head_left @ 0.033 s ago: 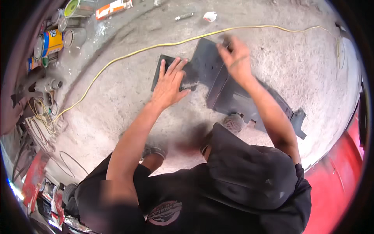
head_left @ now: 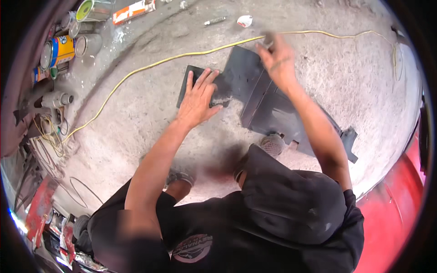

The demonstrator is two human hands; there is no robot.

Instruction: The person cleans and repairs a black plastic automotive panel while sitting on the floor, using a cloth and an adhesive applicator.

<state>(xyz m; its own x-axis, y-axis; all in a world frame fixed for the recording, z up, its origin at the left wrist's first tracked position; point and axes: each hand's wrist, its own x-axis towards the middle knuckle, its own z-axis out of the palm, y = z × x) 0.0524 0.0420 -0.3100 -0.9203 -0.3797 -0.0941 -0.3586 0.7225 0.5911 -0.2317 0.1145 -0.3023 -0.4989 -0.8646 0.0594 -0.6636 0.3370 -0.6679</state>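
A dark grey flat panel [head_left: 268,107] with bent edges lies on the concrete floor [head_left: 136,118] in front of me. My left hand [head_left: 198,98] is spread flat on the panel's left part, pressing it down. At the panel's far edge, my right hand [head_left: 278,61] has its fingers closed around a small grey tool [head_left: 267,42]; what kind of tool it is I cannot tell. My forearms reach out over my dark-clothed knees [head_left: 291,204].
A yellow cable [head_left: 150,67] runs across the floor beyond the panel. Several paint cans [head_left: 61,50] stand at the far left, with a tangle of wires [head_left: 50,132] below them. A small round mesh part [head_left: 272,144] lies by the panel. A red surface [head_left: 396,200] curves along the right.
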